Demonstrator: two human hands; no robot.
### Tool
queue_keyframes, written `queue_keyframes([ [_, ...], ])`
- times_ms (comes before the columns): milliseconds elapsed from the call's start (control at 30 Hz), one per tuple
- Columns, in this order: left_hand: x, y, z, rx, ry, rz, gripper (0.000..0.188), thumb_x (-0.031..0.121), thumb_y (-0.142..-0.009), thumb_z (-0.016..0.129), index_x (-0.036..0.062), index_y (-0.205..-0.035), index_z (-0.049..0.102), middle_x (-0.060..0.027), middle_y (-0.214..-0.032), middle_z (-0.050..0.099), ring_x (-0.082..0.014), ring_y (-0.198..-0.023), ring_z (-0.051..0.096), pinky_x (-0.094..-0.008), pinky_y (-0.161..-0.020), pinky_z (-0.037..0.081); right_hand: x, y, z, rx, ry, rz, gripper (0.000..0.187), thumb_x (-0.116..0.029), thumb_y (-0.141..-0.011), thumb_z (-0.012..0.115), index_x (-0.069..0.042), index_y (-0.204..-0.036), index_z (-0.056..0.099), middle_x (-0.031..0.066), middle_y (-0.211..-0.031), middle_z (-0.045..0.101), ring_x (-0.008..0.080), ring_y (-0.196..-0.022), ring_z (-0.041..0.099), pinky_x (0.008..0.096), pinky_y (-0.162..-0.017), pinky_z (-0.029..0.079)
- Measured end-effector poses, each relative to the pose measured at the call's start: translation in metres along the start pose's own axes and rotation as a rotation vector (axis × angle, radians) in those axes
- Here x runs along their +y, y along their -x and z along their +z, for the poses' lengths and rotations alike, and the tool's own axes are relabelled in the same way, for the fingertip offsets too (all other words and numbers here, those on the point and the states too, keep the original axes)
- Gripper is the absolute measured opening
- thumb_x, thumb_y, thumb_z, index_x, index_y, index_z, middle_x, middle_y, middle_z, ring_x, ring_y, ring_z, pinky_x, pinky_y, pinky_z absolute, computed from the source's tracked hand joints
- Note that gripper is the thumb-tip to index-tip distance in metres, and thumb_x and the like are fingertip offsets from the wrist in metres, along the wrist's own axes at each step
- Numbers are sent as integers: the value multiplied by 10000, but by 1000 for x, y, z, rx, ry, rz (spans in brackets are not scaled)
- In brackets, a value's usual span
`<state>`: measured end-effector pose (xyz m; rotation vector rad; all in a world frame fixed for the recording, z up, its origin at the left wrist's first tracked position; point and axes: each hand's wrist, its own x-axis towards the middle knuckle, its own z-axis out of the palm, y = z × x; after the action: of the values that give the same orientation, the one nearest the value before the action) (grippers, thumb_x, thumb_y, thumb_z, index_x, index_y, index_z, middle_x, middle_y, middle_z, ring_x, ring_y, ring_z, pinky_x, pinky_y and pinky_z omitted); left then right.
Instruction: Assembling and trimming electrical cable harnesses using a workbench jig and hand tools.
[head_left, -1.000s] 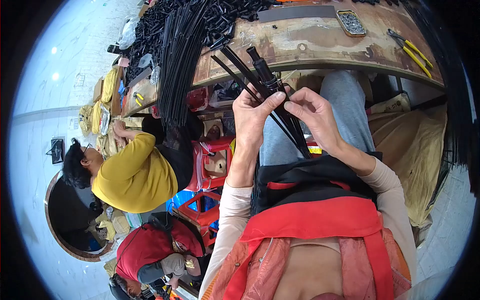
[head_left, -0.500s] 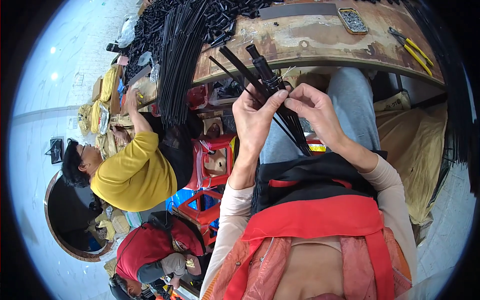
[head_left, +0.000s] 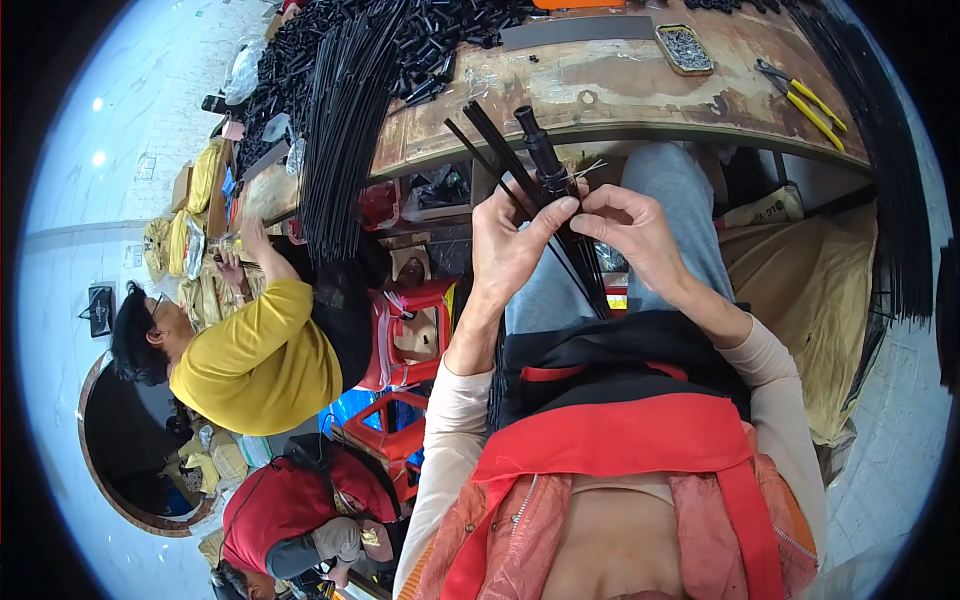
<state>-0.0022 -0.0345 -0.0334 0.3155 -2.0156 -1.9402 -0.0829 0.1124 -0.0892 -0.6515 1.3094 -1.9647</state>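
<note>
My left hand (head_left: 505, 245) is wrapped round a bundle of thin black rods (head_left: 492, 138), held over my lap. A black stepped tubular piece (head_left: 541, 148) stands up among the rods, gripped by the same hand. The rods' lower ends run down toward my apron (head_left: 630, 350). Close against the bundle's right side, my right hand (head_left: 632, 228) has its thumb and forefinger pinched together. What lies between those fingertips is too small to tell. Several fine pale strands (head_left: 592, 167) stick out beside the tube, just above the right fingertips.
The worn wooden table (head_left: 600, 100) bears heaped black tubular parts (head_left: 425, 60), a long rod bundle (head_left: 350, 130) overhanging its edge, a grey strip (head_left: 577, 33), a tin of small metal pieces (head_left: 685, 48) and yellow-handled pliers (head_left: 810, 105). Co-workers sit at left; red stools (head_left: 412, 335) stand between.
The view has shifted slightly, sliding the table and its things up and left. My hands keep nearly the same hold on the bundle. The yellow-sleeved co-worker's hand has moved.
</note>
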Motion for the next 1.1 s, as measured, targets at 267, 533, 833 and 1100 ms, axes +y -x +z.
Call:
queue_keyframes([
  [267,-4,0,-1,24,43,-44,210,33,-870,695,-46,-1060,652,-120,-1003,713,-146,-912,668,-284,-835,532,5,-5,-1,9,-139,55,101,-116,-902,682,-41,-964,658,-38,-884,611,27,-791,526,196,-695,417],
  [533,-29,-21,-24,-47,137,-36,254,129,-909,659,-51,-1087,650,-171,-1019,706,-214,-956,680,-346,-891,530,7,-25,16,66,-32,8,122,-129,-910,673,-20,-942,629,-44,-953,595,29,-860,533,200,-755,437],
  [833,-60,-41,-46,-20,244,-85,221,102,-912,664,-50,-1070,646,-150,-1002,710,-181,-942,675,-314,-879,527,32,-54,23,167,72,20,145,-155,-910,676,-26,-919,610,-48,-1017,586,26,-898,523,220,-791,439],
  [1100,-50,-40,-44,87,-24,-92,150,78,-904,658,-21,-1016,678,-66,-908,712,-105,-805,643,-254,-768,515,30,-67,12,85,-53,301,155,-223,-895,693,-88,-965,663,-63,-891,608,29,-827,529,192,-703,400],
])
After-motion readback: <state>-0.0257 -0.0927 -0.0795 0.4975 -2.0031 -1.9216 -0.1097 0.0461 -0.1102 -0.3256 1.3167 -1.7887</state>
